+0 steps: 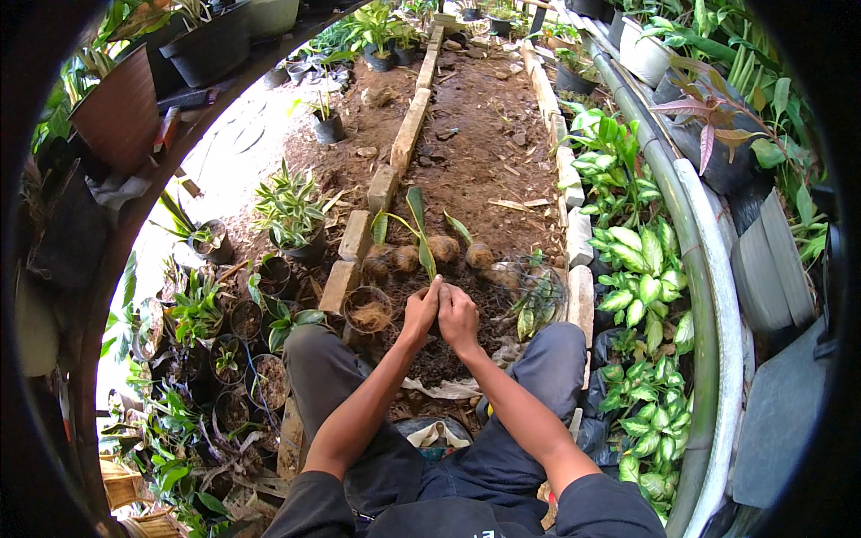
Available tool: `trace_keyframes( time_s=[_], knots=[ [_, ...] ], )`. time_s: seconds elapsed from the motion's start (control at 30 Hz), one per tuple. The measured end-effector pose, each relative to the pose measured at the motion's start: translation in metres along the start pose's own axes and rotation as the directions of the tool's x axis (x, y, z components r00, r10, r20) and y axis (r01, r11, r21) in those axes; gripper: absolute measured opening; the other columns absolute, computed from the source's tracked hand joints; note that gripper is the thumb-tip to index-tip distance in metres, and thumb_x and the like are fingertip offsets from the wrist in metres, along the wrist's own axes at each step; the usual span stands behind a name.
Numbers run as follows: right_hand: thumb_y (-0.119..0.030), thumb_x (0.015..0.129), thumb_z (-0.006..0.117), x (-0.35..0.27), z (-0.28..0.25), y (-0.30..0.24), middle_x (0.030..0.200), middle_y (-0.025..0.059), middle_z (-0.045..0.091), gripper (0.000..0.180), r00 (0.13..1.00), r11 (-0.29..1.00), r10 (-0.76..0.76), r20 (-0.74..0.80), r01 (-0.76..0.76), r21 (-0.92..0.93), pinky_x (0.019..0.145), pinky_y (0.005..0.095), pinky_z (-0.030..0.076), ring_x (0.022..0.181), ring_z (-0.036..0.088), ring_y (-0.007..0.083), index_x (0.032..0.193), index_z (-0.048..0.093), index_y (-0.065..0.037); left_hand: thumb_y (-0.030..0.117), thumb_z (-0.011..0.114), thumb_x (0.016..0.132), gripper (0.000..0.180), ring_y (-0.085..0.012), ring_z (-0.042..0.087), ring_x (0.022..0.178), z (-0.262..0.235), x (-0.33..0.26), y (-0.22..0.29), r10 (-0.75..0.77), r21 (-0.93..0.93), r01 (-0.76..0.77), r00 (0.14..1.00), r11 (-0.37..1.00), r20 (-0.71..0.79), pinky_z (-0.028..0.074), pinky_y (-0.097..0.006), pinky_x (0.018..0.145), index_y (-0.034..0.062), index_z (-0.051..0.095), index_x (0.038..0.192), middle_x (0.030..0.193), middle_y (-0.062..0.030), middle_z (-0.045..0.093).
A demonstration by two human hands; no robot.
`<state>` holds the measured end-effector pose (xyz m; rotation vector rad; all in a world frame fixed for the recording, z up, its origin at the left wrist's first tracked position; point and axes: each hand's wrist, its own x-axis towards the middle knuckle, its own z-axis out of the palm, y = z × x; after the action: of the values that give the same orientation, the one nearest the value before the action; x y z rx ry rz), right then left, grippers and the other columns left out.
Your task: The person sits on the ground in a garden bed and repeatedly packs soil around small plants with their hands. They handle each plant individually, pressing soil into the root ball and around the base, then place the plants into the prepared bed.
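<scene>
My left hand (420, 316) and my right hand (459, 318) meet in front of me, closed with fingertips together around the base of a young plant (424, 244). Its long green leaves rise up and away from my fingers. What sits inside my hands below the stem is hidden. Just beyond lies a row of round brown root balls (479, 256), some with a leaf standing up. To the left of my hands is a clear plastic cup (368, 310) with brown fibre in it. Dark loose soil (430, 359) lies beneath my wrists.
Bricks edge the soil bed on the left (356, 235) and right (579, 236). Several small potted plants (291, 224) crowd the left side. White-and-green leafy plants (641, 260) line the right, beside a bamboo pole (686, 269). A variegated plant (536, 305) lies near my right knee.
</scene>
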<state>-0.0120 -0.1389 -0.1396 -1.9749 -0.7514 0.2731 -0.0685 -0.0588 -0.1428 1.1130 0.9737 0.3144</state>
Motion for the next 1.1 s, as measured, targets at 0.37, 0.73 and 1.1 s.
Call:
trace_keyframes(
  time_s=[0.37, 0.73, 1.1],
  knots=[
    [-0.055, 0.104, 0.031, 0.005, -0.002, 0.000, 0.133, 0.0304, 0.055, 0.074, 0.945, 0.942, -0.302, 0.127, 0.316, -0.114, 0.110, 0.0516, 0.037, 0.126, 0.051, 0.0450, 0.140, 0.046, 0.009, 0.059, 0.068, 0.088, 0.063, -0.0142, 0.061, 0.084, -0.001, -0.001, -0.003, 0.060, -0.230, -0.050, 0.998, 0.972, 0.036, 0.049, -0.030, 0.074, -0.0009, 0.067, 0.106, 0.094, -0.0054, 0.065],
    [-0.078, 0.093, 0.015, 0.006, -0.012, -0.008, 0.156, 0.0284, 0.029, 0.097, 0.950, 0.962, -0.193, 0.246, 0.233, -0.144, 0.120, 0.0567, 0.003, 0.146, 0.022, 0.0461, 0.159, 0.011, -0.007, 0.041, 0.067, 0.093, 0.046, -0.0171, 0.063, 0.090, -0.003, 0.013, -0.015, -0.008, -0.249, 0.028, 0.997, 0.968, 0.082, 0.050, -0.034, 0.076, 0.0027, 0.063, 0.119, 0.100, -0.0079, 0.067],
    [-0.069, 0.100, 0.021, 0.024, -0.048, -0.006, 0.156, 0.0105, 0.038, 0.078, 0.996, 0.822, -0.083, 0.034, 0.049, 0.568, 0.119, 0.0582, 0.006, 0.148, 0.029, 0.0275, 0.152, 0.039, -0.013, 0.025, 0.061, 0.094, 0.024, -0.0168, 0.070, 0.083, 0.002, 0.000, 0.010, -0.106, -0.415, 0.192, 0.969, 0.889, 0.221, 0.057, -0.032, 0.072, 0.0090, 0.069, 0.109, 0.096, -0.0043, 0.070]
  ],
)
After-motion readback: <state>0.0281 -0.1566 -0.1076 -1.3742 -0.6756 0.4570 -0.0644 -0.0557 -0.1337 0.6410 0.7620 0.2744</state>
